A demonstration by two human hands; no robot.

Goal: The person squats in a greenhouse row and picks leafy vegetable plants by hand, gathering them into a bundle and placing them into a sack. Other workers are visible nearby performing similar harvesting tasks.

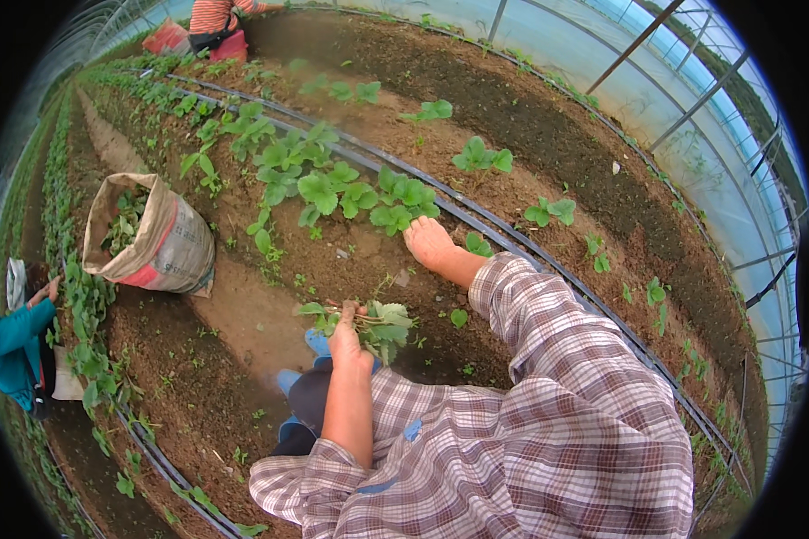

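My left hand (348,335) is closed around a bunch of picked strawberry seedlings (385,330), with leaves and thin stems sticking out on both sides. Reaching out over the bed, my right hand (429,240) is at the base of a leafy strawberry plant (404,200) rooted in the brown soil. Its fingertips are partly hidden under the leaves, so I cannot see whether they grip a stem. More strawberry plants (318,191) grow in a dense clump just beyond it.
A woven sack (189,246) holding cut greenery stands in the furrow. Black drip hoses (472,209) run along the bed. One co-worker in teal (13,343) crouches at left; another in striped orange (210,20) sits farther off. Plastic greenhouse sheeting (647,114) borders the right.
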